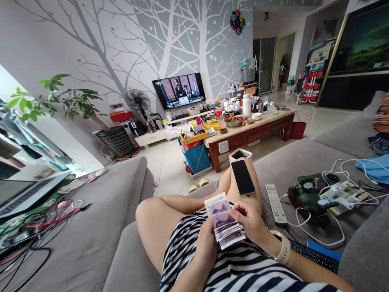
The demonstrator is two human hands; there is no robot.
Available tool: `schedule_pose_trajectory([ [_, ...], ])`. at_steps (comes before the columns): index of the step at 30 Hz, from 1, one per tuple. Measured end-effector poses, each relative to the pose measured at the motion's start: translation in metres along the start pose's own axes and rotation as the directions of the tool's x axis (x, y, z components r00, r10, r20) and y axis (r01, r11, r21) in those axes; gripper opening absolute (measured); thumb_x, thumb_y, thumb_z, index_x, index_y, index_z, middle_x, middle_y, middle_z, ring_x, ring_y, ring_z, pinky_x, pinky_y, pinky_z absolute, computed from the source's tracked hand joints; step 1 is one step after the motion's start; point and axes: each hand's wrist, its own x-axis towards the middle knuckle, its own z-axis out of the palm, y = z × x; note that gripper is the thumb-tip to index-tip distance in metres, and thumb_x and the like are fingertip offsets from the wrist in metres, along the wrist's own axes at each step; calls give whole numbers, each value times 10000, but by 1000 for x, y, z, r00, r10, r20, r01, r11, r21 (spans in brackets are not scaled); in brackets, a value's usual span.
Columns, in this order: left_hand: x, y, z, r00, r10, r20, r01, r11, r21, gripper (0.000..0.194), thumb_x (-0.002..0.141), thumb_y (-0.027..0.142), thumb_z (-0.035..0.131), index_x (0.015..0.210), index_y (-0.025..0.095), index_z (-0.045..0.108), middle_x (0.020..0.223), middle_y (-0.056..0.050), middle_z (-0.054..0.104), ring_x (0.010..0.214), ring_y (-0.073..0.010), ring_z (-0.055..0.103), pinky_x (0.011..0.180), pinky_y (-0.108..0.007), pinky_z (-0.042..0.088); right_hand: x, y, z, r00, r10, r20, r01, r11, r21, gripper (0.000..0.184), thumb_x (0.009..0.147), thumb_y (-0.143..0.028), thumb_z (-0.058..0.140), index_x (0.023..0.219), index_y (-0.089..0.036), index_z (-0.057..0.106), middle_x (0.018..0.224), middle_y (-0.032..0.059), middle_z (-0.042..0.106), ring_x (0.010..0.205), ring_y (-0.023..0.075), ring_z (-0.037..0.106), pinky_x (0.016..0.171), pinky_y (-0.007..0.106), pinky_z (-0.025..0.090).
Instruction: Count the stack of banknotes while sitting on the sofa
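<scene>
A folded stack of purple banknotes [224,221], some marked with a 5, is held over my lap. My left hand [206,239] grips the stack from its left side, thumb along the edge. With thumb and fingers pinched, my right hand [247,219] holds the edge of a note at the upper right of the stack. The upper notes fan out away from me and the folded ends hang toward me. On my raised leg lies a black-screened phone [243,177], beyond the notes. A pale watch strap [283,248] circles my right wrist.
Right of me on the grey sofa [285,162] lie a remote control [275,204], a dark green figurine [310,196], and a power strip [345,198] with white cables. Tangled cables [45,227] and a laptop [28,194] are at left. A cluttered coffee table [252,132] stands ahead.
</scene>
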Motion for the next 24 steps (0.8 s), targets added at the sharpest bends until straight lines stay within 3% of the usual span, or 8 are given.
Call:
schedule_pose_trajectory([
  [13,4,-6,-6,999,49,-20,-48,997,59,183,674,278,575,622,154,699,735,-70,700,794,-245,595,727,-299,449,-1,-1,1,1000,4,6,-4,1000,15,326,805,-462,603,694,-158,560,592,-25,468,546,107,402,505,221,320],
  [24,0,-2,-1,999,41,-21,-41,999,22,164,659,278,597,671,174,723,686,-72,705,820,-294,622,737,-345,479,-1,-1,1,1000,18,9,-19,1000,13,323,804,-467,598,709,-159,570,605,-20,485,551,112,426,512,221,339],
])
